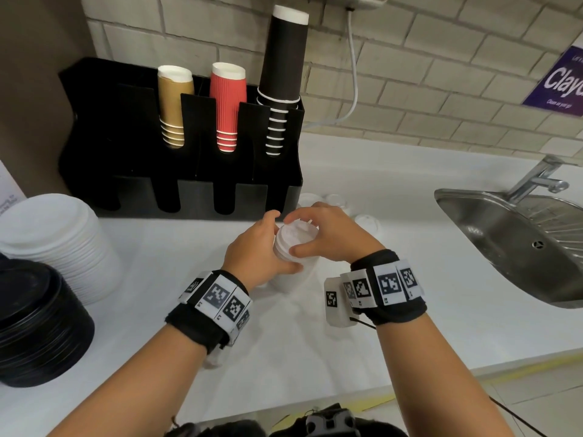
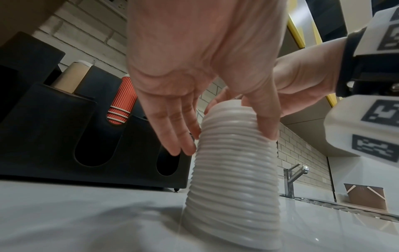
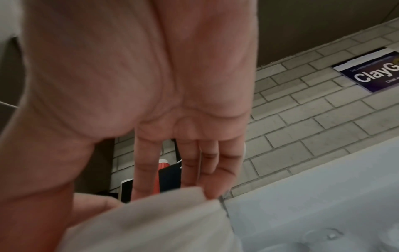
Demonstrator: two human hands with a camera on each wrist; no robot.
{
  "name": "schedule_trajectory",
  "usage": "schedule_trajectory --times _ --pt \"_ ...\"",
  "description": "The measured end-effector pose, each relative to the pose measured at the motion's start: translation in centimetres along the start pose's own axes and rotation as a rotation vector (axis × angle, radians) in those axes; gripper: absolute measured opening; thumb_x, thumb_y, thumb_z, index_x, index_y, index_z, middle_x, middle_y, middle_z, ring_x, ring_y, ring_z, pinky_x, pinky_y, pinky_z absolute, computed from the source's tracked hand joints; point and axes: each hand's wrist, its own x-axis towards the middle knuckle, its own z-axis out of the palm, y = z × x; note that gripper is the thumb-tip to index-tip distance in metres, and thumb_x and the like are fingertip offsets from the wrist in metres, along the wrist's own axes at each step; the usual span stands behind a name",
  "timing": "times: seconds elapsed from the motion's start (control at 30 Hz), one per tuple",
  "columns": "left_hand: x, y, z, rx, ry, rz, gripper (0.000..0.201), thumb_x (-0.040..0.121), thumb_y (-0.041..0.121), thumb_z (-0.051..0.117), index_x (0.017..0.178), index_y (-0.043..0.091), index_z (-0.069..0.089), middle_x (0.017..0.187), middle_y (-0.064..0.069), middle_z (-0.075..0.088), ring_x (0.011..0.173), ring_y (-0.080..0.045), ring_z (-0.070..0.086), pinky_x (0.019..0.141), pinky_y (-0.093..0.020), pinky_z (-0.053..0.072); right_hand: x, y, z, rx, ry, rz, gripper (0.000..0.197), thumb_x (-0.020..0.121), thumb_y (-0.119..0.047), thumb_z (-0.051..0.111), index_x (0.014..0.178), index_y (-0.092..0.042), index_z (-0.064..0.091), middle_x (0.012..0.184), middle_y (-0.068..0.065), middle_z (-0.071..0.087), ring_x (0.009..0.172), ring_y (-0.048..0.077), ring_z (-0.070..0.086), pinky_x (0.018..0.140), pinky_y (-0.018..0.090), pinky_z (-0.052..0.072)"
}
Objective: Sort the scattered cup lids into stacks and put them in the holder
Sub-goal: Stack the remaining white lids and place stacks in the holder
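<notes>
From the head view both forearms reach forward over the white tabletop (image 1: 410, 279), each wrist wrapped in a black band with square printed markers. The left hand (image 1: 257, 252) curls round the side of a tall ribbed stack of white plastic cup lids (image 1: 295, 244), thumb on the near side. The right hand (image 1: 328, 234) arches over the top lid, thumb and fingertips pinching its rim. The stack stands on the tabletop between the hands. Beyond the hands sits a black slotted plastic cup holder (image 1: 104, 127) carrying a gold paper cup stack (image 1: 173, 105), a red ribbed cup stack (image 1: 227, 105) and a tall black cup stack (image 1: 284, 77). Left of the left hand rise a broad pile of larger white lids (image 1: 60, 241) and a pile of black lids (image 1: 34, 323), both cut off by the frame edge. Right of the right hand lies a stainless steel sink (image 1: 504, 241); a few loose white lids (image 1: 367, 222) behind the right hand are washed out and hard to make out.

The left wrist view shows the stack from low down – a column of stacked rims, slightly wider at its base, standing on the tabletop. The left fingers (image 2: 179, 136) lie straight against its far side and the thumb presses the near side; the right hand's palm shows behind.

The right wrist view is blurred – the right fingers (image 3: 207, 170) point down onto the pale lid top, whose edge is smeared and cropped.
</notes>
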Motion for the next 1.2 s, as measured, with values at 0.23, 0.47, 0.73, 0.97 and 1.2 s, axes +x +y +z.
schedule_trajectory --times 0.23,0.47,0.73,0.97,1.2 --pt "0.0 0.4 -0.6 0.024 -0.015 -0.013 0.105 0.061 0.045 0.087 0.145 0.021 0.028 0.127 0.009 0.054 0.102 -0.018 0.057 0.084 -0.036 0.049 0.1 -0.5 -0.1 -0.060 -0.025 -0.003 0.057 0.072 -0.027 0.079 0.126 -0.033 0.059 0.113 0.004 0.053 0.103 0.017 0.050 0.082 0.024 0.039" --pt "0.2 0.9 -1.0 0.032 -0.034 0.036 0.070 0.061 0.046 0.085 0.122 0.032 0.056 0.110 0.012 0.061 0.102 -0.013 0.058 0.082 -0.036 0.051 0.1 0.7 0.3 0.062 -0.039 0.001 0.050 0.068 -0.027 0.084 0.113 -0.034 0.061 0.110 -0.001 0.054 0.098 0.015 0.053 0.077 0.018 0.039" --pt "0.8 1.0 -1.5 0.075 -0.046 0.005 0.062 0.061 0.051 0.085 0.117 0.036 0.062 0.111 0.013 0.066 0.102 -0.015 0.060 0.084 -0.036 0.050 3.9 7.0 -0.3 0.186 0.029 0.309 0.021 0.090 -0.031 0.064 0.109 -0.023 0.065 0.114 0.003 0.058 0.102 0.015 0.053 0.083 0.024 0.039" --pt "0.8 0.9 -1.4 0.049 -0.041 0.003 0.064 0.061 0.050 0.086 0.118 0.037 0.060 0.112 0.014 0.066 0.099 -0.012 0.059 0.081 -0.033 0.048 6.2 8.3 2.2 -0.218 -0.178 0.372 0.029 0.087 -0.033 0.064 0.110 -0.018 0.055 0.121 0.011 0.050 0.104 0.028 0.054 0.083 0.029 0.040" --pt "0.6 0.6 -1.1 0.018 -0.029 0.010 0.067 0.061 0.049 0.086 0.121 0.037 0.059 0.116 0.015 0.064 0.100 -0.011 0.059 0.083 -0.034 0.049 4.6 8.0 -0.1 0.270 0.055 0.384 0.038 0.085 -0.033 0.069 0.118 -0.021 0.051 0.114 0.008 0.059 0.100 0.025 0.058 0.086 0.033 0.047"
